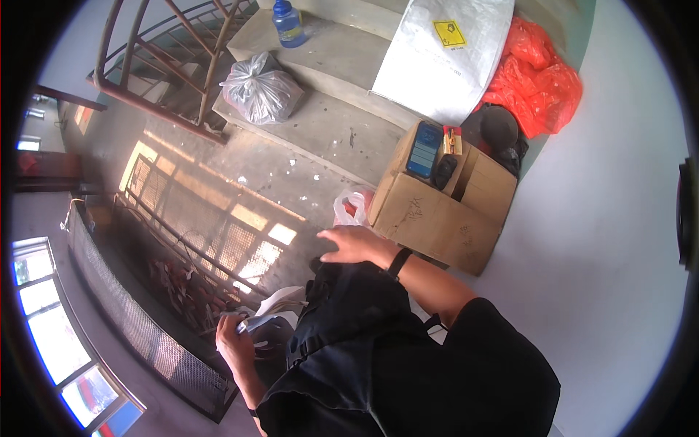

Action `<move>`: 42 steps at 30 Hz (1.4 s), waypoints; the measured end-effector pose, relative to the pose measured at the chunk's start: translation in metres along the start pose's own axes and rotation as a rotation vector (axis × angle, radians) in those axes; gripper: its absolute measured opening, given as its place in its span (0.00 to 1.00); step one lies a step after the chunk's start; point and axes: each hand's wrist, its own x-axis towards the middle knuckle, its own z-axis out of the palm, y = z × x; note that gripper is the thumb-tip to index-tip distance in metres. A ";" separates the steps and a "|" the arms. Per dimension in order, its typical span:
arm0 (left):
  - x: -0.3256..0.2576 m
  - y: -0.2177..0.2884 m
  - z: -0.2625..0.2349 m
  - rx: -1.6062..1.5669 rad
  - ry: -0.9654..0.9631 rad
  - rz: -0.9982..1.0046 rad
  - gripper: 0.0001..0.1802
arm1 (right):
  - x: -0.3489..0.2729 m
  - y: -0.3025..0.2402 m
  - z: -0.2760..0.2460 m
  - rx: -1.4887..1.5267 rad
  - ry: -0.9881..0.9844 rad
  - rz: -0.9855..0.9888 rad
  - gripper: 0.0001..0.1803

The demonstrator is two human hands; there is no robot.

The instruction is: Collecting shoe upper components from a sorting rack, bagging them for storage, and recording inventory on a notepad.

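My left hand (pixel 233 341) is closed around a crumpled white sheet (pixel 280 302) with a bluish-grey edge. Whether it is paper or plastic I cannot tell. The sheet spreads toward the dark clothing at my middle. My right hand (pixel 353 244), with a black band at the wrist, is in front of my body with thumb and forefinger stretched out and apart. Nothing shows between those fingers. Just beyond it stands a small white plastic bag (pixel 351 207) with something red inside. To its right is a cardboard box (pixel 429 218).
On the box lie a phone (pixel 423 150), a small red-and-yellow packet (pixel 452 140) and a black object (pixel 443 172). Concrete steps (pixel 328 116) carry a tied grey bag (pixel 261 89) and a blue bottle (pixel 289 25). A white sack (pixel 444 65) and red bag (pixel 535 80) lean by the wall.
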 end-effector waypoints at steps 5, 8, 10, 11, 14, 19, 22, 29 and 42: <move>0.015 0.026 0.006 -0.016 -0.041 0.097 0.11 | 0.021 -0.044 0.024 0.013 -0.106 -0.323 0.42; 0.016 0.033 0.005 -0.020 -0.033 0.132 0.11 | 0.025 -0.069 0.023 0.002 -0.189 -0.438 0.43; 0.021 0.035 0.005 -0.042 -0.056 0.125 0.11 | 0.029 -0.073 0.026 0.004 -0.247 -0.454 0.42; 0.024 0.035 0.004 -0.068 -0.075 0.118 0.12 | 0.031 -0.073 0.028 0.025 -0.263 -0.474 0.38; 0.027 0.012 0.005 -0.131 -0.032 -0.014 0.13 | 0.033 -0.080 0.030 0.041 -0.299 -0.462 0.27; 0.025 0.010 -0.012 -0.491 -0.030 -0.233 0.16 | 0.036 -0.084 0.033 0.069 -0.193 -0.437 0.13; 0.023 -0.008 -0.016 -0.518 0.008 -0.213 0.17 | 0.039 -0.086 0.036 0.078 -0.138 -0.397 0.11; 0.020 -0.028 -0.014 -0.655 0.075 -0.133 0.21 | 0.045 -0.085 0.045 0.132 -0.062 -0.434 0.10; -0.008 -0.089 0.019 -1.063 0.196 -0.564 0.16 | 0.061 -0.071 0.040 0.469 0.156 -0.087 0.19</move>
